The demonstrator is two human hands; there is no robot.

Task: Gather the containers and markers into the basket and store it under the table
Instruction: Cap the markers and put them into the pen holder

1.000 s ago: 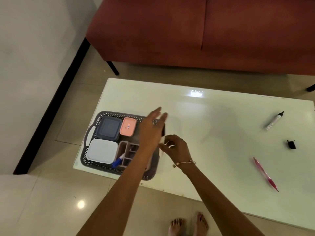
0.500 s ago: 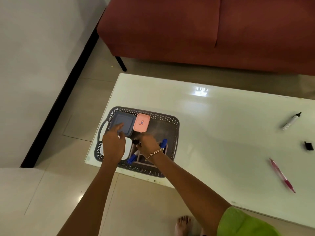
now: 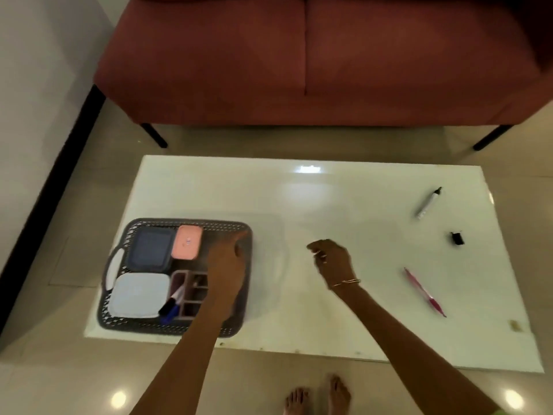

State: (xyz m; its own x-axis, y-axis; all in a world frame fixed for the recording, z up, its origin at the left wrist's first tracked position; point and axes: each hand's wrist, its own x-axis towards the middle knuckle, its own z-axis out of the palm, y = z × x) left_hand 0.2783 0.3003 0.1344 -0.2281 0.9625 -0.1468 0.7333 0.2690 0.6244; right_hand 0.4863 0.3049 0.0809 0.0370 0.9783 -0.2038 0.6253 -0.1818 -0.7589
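A grey perforated basket (image 3: pixel 140 323) sits at the white table's front left corner. Inside lie a dark blue container (image 3: pixel 151 248), a pink container (image 3: pixel 187 242), a white container (image 3: pixel 137 295) and a mauve divided organiser (image 3: pixel 185 280) holding blue markers (image 3: pixel 172 307). My left hand (image 3: pixel 227 265) hovers over the basket's right side, fingers loosely curled, with nothing visible in it. My right hand (image 3: pixel 330 259) is above the table's middle, fingers apart and empty. A white marker (image 3: pixel 428 202), its black cap (image 3: pixel 457 238) and a pink pen (image 3: pixel 425 292) lie at the right.
The white table (image 3: pixel 314 211) stands in front of a red sofa (image 3: pixel 314 64) with black legs. A white wall with a black skirting runs along the left. My bare feet (image 3: pixel 317 396) are on the tiled floor at the table's front edge.
My right hand has left the basket and moved right over the table's middle. My left hand shifted from the basket's left to its right side. The camera view pulled back.
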